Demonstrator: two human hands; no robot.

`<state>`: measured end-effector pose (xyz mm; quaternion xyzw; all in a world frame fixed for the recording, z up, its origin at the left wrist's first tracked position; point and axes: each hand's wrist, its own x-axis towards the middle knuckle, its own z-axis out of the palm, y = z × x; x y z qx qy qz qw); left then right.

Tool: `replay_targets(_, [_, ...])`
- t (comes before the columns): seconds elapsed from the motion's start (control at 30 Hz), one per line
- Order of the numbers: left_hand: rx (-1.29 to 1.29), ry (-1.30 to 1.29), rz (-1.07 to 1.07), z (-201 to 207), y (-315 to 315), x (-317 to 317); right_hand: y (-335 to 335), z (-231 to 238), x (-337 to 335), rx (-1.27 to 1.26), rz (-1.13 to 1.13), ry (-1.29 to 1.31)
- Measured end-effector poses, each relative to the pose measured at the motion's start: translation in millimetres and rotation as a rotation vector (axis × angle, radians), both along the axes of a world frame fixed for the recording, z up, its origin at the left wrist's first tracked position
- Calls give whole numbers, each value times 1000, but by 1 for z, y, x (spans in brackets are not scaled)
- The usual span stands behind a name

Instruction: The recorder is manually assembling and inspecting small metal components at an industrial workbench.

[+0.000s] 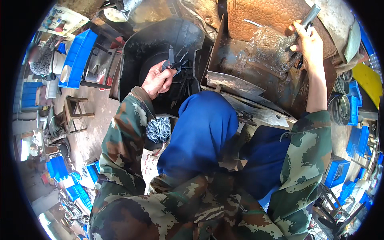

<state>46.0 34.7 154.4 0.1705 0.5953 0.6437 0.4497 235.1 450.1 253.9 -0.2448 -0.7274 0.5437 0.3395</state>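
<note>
My left hand [159, 81] is closed around several dark, flat metal pieces [171, 60], one rising like a narrow blade. It is over a black tub [134, 50], where more dark slender metal pieces [185, 85] lie. At the far right my right hand [311, 47] is closed on a thick grey metal bar [311, 15], whose upper end sticks out past the fingers. A small dark part shows below that palm; I cannot tell whether it belongs to the bar. Beneath this hand is a rusty metal tray [236, 82].
A brown textured sheet [280, 14] lies at the tray's back, with a thin pale strip [253, 23] on it. Coiled wire [339, 109] stands to the right. A wooden stool [74, 114] and blue bins [78, 58] are on the left. Blue cloth [208, 132] covers my knees.
</note>
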Motion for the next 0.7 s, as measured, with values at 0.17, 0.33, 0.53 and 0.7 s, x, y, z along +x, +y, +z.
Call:
replay_targets(0.17, [60,6,-22,-1,0,1,0,-2,2,-5,6,3])
replay_targets(0.33, [45,66,-26,7,2,5,-2,-2,2,6,12,1])
replay_targets(0.53, [19,101,7,11,11,12,-7,2,0,-13,-14,-19])
replay_targets(0.7, [-30,-9,-10,13,9,5,-5,0,-2,-16,-2,-4])
